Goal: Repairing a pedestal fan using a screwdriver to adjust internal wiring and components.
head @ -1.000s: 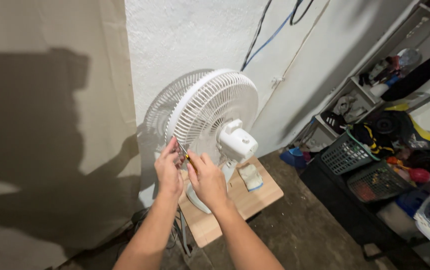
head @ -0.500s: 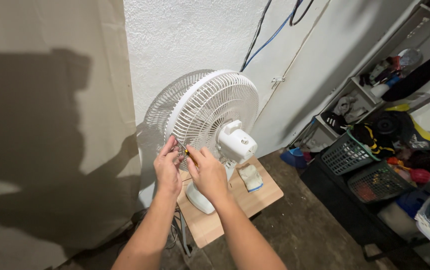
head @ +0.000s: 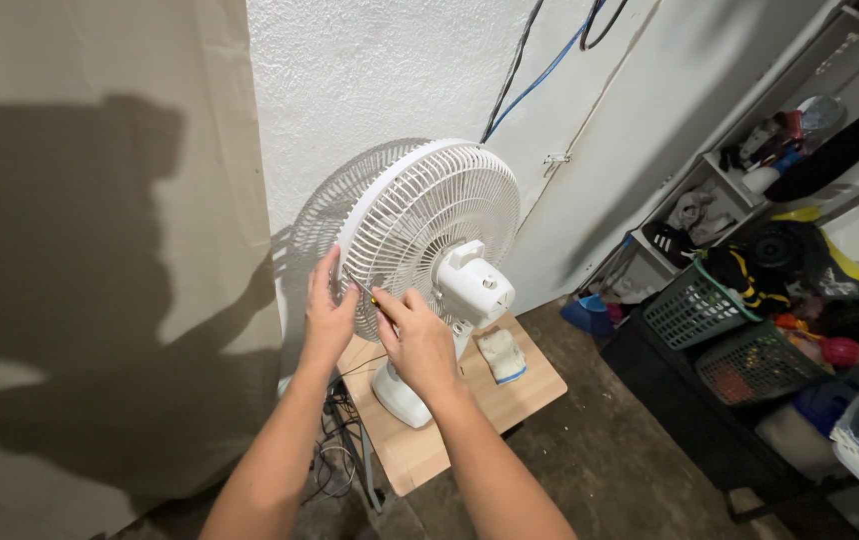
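Wall (head: 390, 70): white, rough plaster, with cables (head: 535, 60) hanging down it behind the fan.
Shelves (head: 740, 190): at the right, crowded with clutter; green baskets (head: 695, 310) stand below them.
Table (head: 420, 450): small wooden top; it carries the fan's base and a folded cloth (head: 502, 355) just beside it.
Fan (head: 430, 225): white desk fan, back towards the person, the motor housing (head: 472, 283) jutting out of the rear grille.
Fan, handling: probably light and top-heavy; the thin plastic grille would flex and could crack, so the rim or the base looks the safer hold.
Left hand (head: 327, 318): fingers curled over the grille's rim at its lower left, bracing it.
Right hand (head: 418, 340): closed round a screwdriver, the fingers wrapped on the handle.
Screwdriver (head: 370, 295): slim, its tip at the rim between the two hands; likely slippery on the small fastening, which is too small to make out.
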